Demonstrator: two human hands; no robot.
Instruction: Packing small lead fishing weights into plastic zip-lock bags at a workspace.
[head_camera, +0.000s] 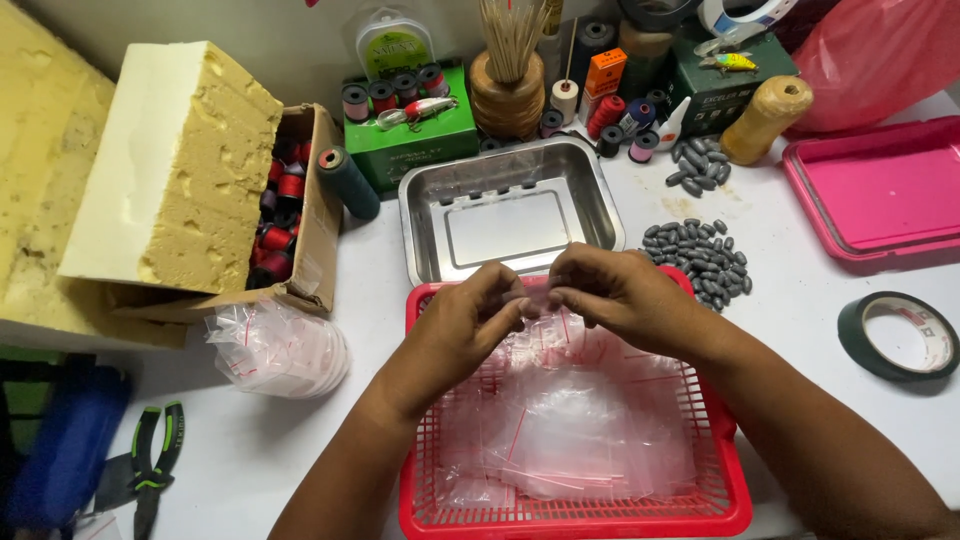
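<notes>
Head view: left hand (462, 322) and right hand (612, 292) pinch one small clear bag (533, 297) between closed fingertips, above the far rim of the red basket (570, 515) heaped with such bags. Steel tray (510, 212) lies bare; grey weights (700, 262) sit piled, seemingly unbagged. Boxes crowd left, bare worktop (800, 310) on the right

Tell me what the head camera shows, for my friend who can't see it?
Two hands, left and right, meet over a red basket of clear zip bags, pinching one small bag between the fingertips. Behind it sits a steel tray, with grey sinkers to the right and a box of spools to the left.
</notes>
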